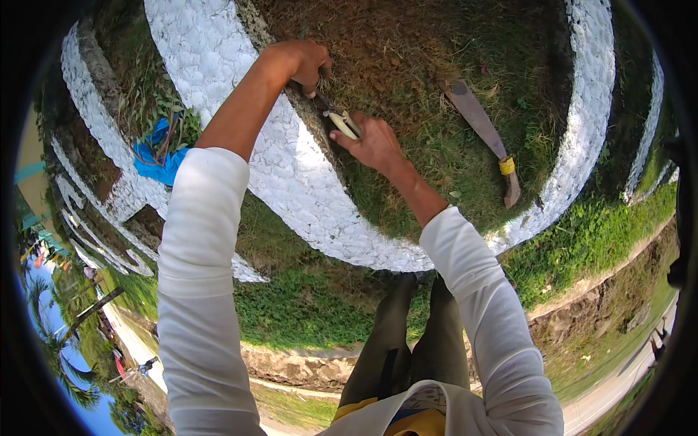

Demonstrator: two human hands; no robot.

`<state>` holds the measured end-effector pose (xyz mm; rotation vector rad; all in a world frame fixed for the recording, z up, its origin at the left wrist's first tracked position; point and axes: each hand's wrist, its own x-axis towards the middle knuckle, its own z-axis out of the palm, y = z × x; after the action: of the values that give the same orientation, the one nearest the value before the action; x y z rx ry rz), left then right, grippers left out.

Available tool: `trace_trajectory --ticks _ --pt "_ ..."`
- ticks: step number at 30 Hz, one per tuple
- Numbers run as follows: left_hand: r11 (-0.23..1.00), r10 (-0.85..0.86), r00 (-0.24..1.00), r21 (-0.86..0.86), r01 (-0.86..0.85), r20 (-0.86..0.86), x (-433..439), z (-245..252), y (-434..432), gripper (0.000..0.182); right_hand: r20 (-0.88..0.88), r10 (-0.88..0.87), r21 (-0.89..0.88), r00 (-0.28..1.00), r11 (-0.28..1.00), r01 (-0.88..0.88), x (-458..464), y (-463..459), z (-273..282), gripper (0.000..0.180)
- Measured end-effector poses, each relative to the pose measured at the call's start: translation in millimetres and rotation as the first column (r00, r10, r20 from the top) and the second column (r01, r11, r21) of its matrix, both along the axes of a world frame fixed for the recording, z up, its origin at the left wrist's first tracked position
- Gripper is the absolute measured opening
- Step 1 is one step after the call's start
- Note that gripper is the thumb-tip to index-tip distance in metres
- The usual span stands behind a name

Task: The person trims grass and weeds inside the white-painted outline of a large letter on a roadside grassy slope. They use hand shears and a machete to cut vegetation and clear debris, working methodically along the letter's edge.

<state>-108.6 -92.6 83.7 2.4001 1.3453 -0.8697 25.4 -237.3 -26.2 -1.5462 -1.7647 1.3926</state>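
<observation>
My right hand (373,140) grips the pale cream handles of pruning shears (342,125). Their dark blades reach up and left, along the inner edge of a white-painted stone border (305,169). Just beyond the blades, my left hand (306,64) is bent down at the wrist, low over the grass beside that border. Its fingertips are partly hidden, so whether they pinch any grass cannot be told. To the right of both hands, a machete (480,117) with a wooden handle and a yellow wrap lies on the grass.
A blue plastic bag (159,158) with cut leafy stems lies left of the border, near my left forearm. Dry grass and brown soil (376,43) fill the bordered bed. The ground slopes toward my legs (406,332), with a stone ledge (305,368) lower down.
</observation>
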Motion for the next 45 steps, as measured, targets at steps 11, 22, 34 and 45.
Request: trace_trajectory --ticks 11,22,34,45 --pt "0.997 0.043 0.962 0.054 -0.06 0.271 -15 -30 16 0.017 -0.105 -0.034 -0.038 0.994 0.999 0.03 -18 5 -20 0.088" --pt "0.992 0.093 0.958 0.053 -0.111 0.271 -15 -51 22 0.018 -0.018 0.022 -0.036 1.0 0.999 -0.023 -14 13 6 0.058" --pt "0.962 0.27 0.92 -0.028 -0.273 0.284 -8 -40 20 0.024 -0.151 -0.105 0.183 0.983 0.974 0.132 -26 15 -10 0.065" --pt "0.925 0.194 0.833 0.187 -0.332 0.517 -22 -50 33 0.021 0.019 -0.035 -0.025 0.999 0.999 0.036 6 14 5 0.036"
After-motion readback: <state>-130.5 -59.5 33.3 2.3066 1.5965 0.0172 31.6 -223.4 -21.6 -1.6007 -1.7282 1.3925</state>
